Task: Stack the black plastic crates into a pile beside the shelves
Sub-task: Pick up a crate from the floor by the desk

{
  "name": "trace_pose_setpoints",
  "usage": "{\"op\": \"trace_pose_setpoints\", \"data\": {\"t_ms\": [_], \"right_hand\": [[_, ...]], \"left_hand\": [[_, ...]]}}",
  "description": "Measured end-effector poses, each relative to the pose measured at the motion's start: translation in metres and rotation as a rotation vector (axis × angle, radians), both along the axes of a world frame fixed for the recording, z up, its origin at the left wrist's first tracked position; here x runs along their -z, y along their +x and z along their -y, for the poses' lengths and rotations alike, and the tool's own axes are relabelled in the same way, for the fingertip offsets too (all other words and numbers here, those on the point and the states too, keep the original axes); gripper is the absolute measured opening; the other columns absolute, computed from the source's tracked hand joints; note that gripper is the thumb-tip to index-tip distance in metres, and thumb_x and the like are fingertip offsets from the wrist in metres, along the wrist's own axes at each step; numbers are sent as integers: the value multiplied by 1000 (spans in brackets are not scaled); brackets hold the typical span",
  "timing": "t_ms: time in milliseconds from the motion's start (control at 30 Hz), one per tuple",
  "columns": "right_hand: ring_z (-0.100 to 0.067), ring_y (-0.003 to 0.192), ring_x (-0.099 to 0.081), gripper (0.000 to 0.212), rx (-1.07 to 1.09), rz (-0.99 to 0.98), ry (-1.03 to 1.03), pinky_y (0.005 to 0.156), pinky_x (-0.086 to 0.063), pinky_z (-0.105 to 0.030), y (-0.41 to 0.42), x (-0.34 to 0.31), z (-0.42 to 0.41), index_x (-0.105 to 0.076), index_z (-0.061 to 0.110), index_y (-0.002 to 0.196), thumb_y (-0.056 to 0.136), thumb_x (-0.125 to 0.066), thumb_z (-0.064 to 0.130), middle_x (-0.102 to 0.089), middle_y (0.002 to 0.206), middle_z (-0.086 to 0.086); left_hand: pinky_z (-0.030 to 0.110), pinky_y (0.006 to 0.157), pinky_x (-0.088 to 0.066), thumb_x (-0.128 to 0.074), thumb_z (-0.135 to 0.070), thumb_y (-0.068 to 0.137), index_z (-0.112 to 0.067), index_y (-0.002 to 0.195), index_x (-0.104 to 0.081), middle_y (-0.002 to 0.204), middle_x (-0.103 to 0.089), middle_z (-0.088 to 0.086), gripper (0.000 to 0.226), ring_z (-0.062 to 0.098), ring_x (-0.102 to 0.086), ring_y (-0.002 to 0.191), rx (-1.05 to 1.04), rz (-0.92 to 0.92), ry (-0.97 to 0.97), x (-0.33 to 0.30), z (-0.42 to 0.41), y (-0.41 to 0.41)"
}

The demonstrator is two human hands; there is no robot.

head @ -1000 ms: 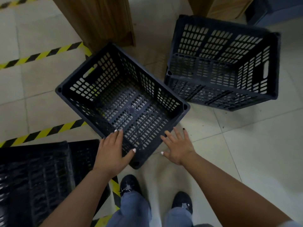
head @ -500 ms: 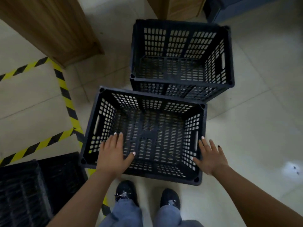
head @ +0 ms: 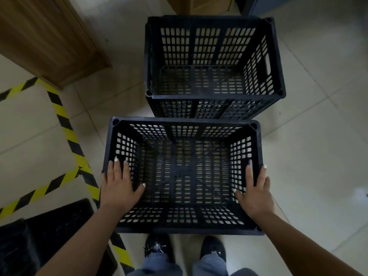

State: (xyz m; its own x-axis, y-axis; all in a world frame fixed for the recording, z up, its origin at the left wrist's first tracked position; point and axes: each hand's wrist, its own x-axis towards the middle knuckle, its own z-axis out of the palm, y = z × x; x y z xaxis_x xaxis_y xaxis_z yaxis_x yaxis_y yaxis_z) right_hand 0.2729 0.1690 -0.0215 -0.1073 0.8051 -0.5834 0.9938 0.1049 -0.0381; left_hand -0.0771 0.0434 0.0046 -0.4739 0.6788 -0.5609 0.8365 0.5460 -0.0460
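Observation:
A black perforated crate (head: 183, 124) sits square in front of me, its opening up. My left hand (head: 119, 186) grips its left rim, thumb inside the wall. On the opposite rim my right hand (head: 256, 190) holds on the same way. Just beyond it stands a second black crate (head: 215, 96), which looks like a stack of two nested crates. More black crates (head: 43, 240) lie at the lower left, partly cut off by the frame edge.
Wooden shelf legs stand at the upper left (head: 51, 42) and at the top centre (head: 201, 5). Yellow-black hazard tape (head: 65, 124) runs across the tiled floor on the left. My two shoes (head: 183, 248) are just below the held crate.
The near crate has turned from a diagonal to square in front of me. My right hand has gone from beside the crate onto its right rim; the left hand slid to the left rim.

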Motion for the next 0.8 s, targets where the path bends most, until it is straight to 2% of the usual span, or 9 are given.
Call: {"op": "trace_pose_setpoints", "data": {"t_ms": [100,200,300,367,467,567,800], "right_hand": [[-42,142,-8,88,87,-1,68,105,-36,-49,-7,6,-4,14,28,150,91,-49,48,28,154,-17],[-44,136,-20,86,153,-11,107,104,-36,-53,-13,12,-10,2,28,151,89,-54,47,22,155,-17],[-46,132,-25,88,177,7,129,103,-35,-54,-17,15,-12,-3,28,151,86,-57,50,15,156,-19],[-46,131,-25,87,190,0,128,104,-33,-54,-19,14,-13,-6,28,151,85,-59,49,8,155,-20],[-42,126,-32,76,257,-159,171,102,-37,-51,-18,6,-22,-21,24,149,86,-63,33,-20,146,-23],[-38,120,-42,71,301,-244,203,99,-41,-46,-11,-3,-32,-28,24,148,87,-64,27,-40,131,-24],[-36,125,-38,76,317,-247,166,103,-38,-45,-7,-66,-15,-28,25,148,84,-68,33,-40,133,-22]], "left_hand": [[50,118,2,-39,-64,88,-10,153,-1,160,8,18,92,37,11,146,-34,-19,-4,6,10,-10],[53,117,-1,-41,-61,89,-13,153,2,158,17,19,91,42,13,144,-39,12,-52,12,18,-15],[55,114,-13,-45,-59,88,-14,153,-2,157,20,19,90,45,10,144,-57,51,-6,18,18,-15],[56,111,-22,-50,-55,87,-14,153,-11,159,14,17,87,45,-1,143,-142,72,64,18,11,-14],[52,106,-30,-49,-55,87,-18,152,-13,159,15,13,83,46,-17,136,-225,83,67,17,-1,-21],[50,106,-29,-47,-54,88,-22,152,-8,159,17,11,81,47,-21,133,-212,113,36,13,-1,-29],[48,109,-26,-41,-63,86,-26,152,-11,159,16,12,81,47,-20,137,-226,128,6,-33,27,-27]]}}
